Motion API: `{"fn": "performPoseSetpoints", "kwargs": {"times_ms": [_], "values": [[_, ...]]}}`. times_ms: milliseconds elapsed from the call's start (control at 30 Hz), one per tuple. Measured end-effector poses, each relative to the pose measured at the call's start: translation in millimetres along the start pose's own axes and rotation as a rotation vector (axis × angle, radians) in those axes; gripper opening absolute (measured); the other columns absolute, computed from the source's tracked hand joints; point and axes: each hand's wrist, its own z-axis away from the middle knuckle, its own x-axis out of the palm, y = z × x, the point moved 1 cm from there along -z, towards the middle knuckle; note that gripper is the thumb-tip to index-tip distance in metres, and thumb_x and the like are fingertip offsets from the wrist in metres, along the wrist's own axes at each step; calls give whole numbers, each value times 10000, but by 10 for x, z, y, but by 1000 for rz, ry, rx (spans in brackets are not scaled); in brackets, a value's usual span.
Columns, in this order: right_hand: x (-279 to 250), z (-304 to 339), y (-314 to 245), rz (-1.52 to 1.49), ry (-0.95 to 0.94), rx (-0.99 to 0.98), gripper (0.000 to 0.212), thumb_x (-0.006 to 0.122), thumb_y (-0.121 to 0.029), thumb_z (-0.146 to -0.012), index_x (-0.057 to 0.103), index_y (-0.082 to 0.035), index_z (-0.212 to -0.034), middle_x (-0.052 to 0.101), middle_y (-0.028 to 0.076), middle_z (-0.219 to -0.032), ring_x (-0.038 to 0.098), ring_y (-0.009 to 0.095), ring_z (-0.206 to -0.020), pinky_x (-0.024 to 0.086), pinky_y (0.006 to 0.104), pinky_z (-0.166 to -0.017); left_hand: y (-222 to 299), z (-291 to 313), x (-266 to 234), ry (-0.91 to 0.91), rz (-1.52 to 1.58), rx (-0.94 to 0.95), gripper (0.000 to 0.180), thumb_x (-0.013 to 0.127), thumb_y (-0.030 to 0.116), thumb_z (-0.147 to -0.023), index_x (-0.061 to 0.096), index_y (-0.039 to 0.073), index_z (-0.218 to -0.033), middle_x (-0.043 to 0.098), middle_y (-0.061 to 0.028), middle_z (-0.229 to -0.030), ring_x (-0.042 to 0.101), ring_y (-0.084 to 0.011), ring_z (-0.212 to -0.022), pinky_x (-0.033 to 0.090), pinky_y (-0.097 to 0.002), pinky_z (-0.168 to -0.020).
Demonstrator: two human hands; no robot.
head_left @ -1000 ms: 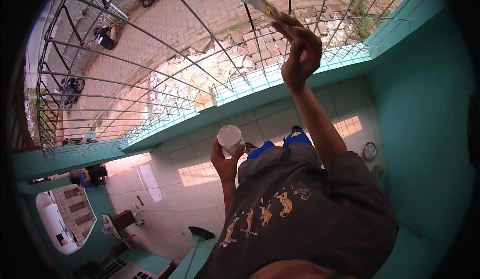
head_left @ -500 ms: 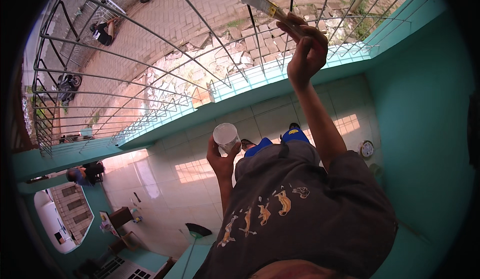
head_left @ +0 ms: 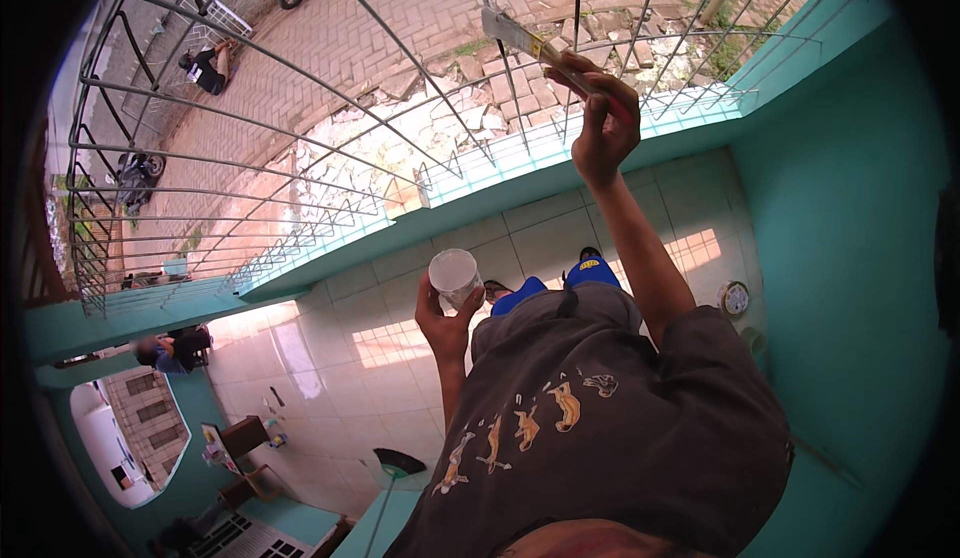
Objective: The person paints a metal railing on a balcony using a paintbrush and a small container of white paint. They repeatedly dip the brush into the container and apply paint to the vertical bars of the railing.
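My right hand (head_left: 606, 128) is raised at the window bars, its fingers wrapped round the handle of a flat paintbrush (head_left: 540, 48). The brush's pale, coated bristles lie against or very near one upright of the metal grille (head_left: 365, 103); I cannot tell whether they touch. Lower and to the left, my left hand (head_left: 443, 323) grips a white cup (head_left: 456, 273) in front of my body. The cup's rim faces up, and its contents cannot be made out clearly.
A turquoise ledge (head_left: 470, 183) runs under the grille, meeting a turquoise wall (head_left: 840, 228) at right. A round tin (head_left: 733, 298) stands on the tiled floor by that wall. A broom (head_left: 400, 461) lies lower left. People sit at far left and outside, near motorbikes.
My right hand has moved slightly down and left, and the brush has dropped a little along the bar. The left hand with the cup has barely moved.
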Motion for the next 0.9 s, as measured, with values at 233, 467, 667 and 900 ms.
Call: {"fn": "performPoseSetpoints", "kwargs": {"times_ms": [233, 467, 667, 900], "values": [[-39, -128, 194, 82, -49, -28, 194, 447, 13, -1013, 489, 12, -1202, 629, 269, -1207, 674, 371, -1065, 577, 432, -896, 30, 23, 27, -53, 7, 7, 663, 910, 118, -688, 570, 24, -1249, 654, -104, -1148, 612, -226, -1098, 466, -380, -975], [-124, 194, 125, 91, -73, -30, 234, 443, 67, -983, 518, 16, -1199, 642, 243, -1218, 693, 342, -1050, 590, 408, -883, 18, 53, 21, -48, 6, 8, 659, 907, 110, -691, 571, 25, -1251, 659, -107, -1143, 610, -230, -1111, 460, -383, -984], [-122, 10, 190, 151, -117, -44, 220, 468, 49, -986, 519, 15, -1197, 641, 243, -1222, 699, 338, -1036, 592, 390, -877, -2, 69, -7, -67, -15, 3, 673, 906, 86, -679, 569, 16, -1257, 655, -107, -1159, 610, -240, -1116, 452, -389, -1004], [-253, 295, 126, 178, -117, -28, 192, 455, 5, -1013, 507, 12, -1198, 634, 293, -1195, 698, 353, -1024, 605, 414, -849, -22, 89, -20, -39, -18, 6, 681, 911, 98, -675, 570, 14, -1259, 653, -110, -1165, 608, -241, -1123, 450, -396, -1009]]}}
